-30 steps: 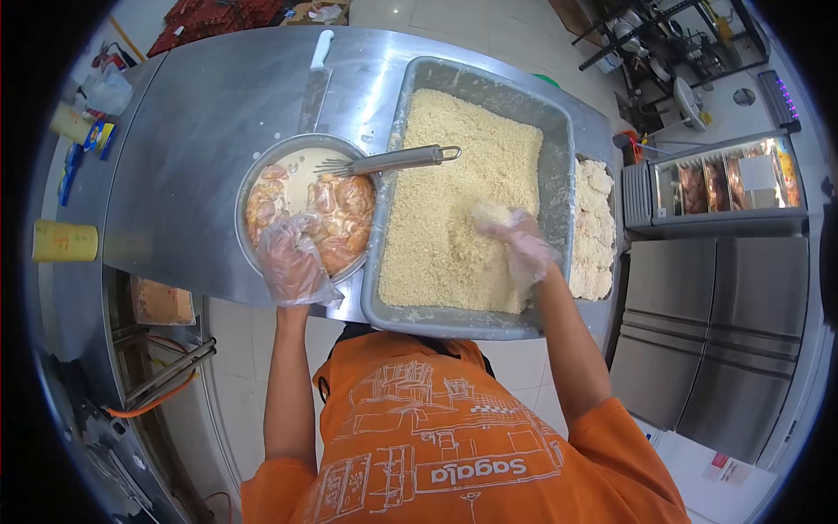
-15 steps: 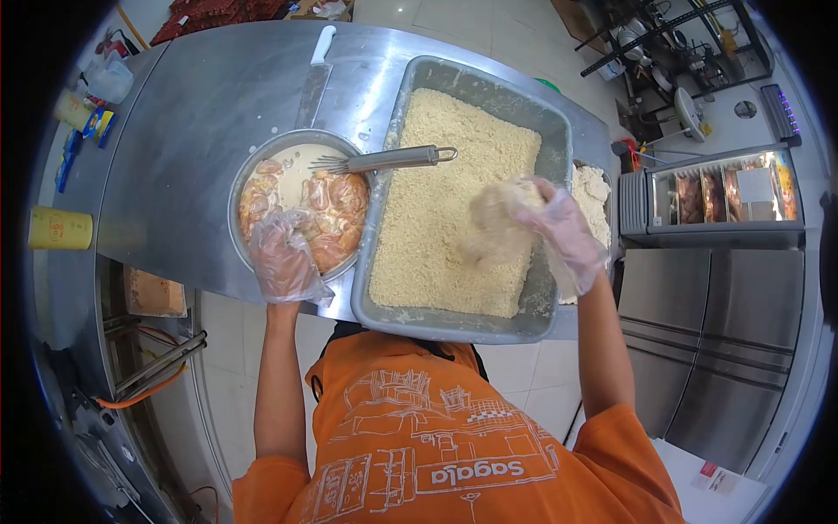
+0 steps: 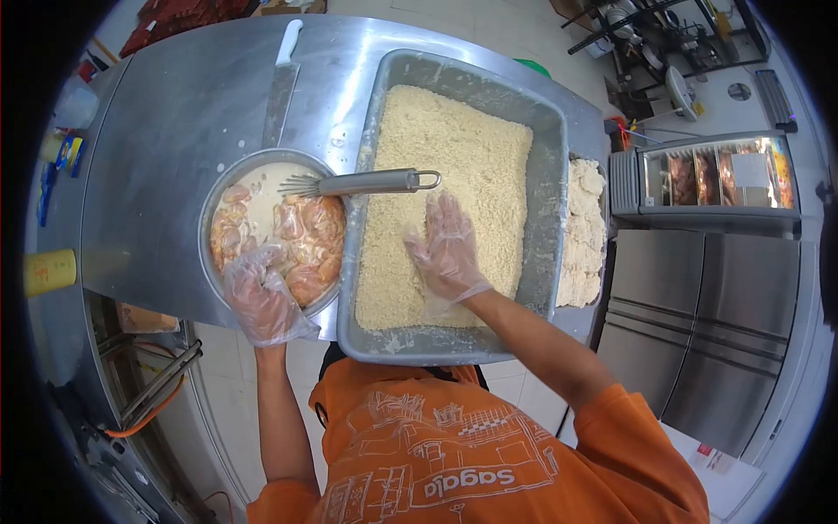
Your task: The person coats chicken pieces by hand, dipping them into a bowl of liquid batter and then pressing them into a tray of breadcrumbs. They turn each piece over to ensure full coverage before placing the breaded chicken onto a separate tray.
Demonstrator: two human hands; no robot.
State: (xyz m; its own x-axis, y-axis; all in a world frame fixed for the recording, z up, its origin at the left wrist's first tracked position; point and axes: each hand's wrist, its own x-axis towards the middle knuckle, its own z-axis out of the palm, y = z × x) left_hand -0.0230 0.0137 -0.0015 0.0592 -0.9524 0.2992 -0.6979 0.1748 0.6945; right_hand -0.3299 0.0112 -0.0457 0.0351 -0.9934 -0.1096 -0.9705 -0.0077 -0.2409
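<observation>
My left hand [image 3: 260, 295], in a clear plastic glove, is at the near rim of a round metal bowl [image 3: 206, 229]. Its fingers curl inward beside raw chicken pieces [image 3: 307, 229] in a milky liquid; whatever they hold is hidden. My right hand [image 3: 447, 246], also gloved, lies palm down with fingers spread on pale, crumbly coating [image 3: 445, 131] in a grey plastic tub [image 3: 546, 210]. Nothing shows in that hand. A metal whisk [image 3: 371, 182] bridges the bowl and the tub's left rim, its handle end over the coating.
A tray of coated pieces [image 3: 583, 231] sits right of the tub. Beyond the bowl lies a white-handled cleaver [image 3: 284, 83] on the steel table [image 3: 157, 175]. At the left edge stands a yellow cup [image 3: 50, 272]. A glass-fronted chiller [image 3: 716, 177] is at the right.
My right hand was raised at the tub's right side with a coated piece; now it rests lower and further left on the coating, without that piece. My left hand stays at the bowl.
</observation>
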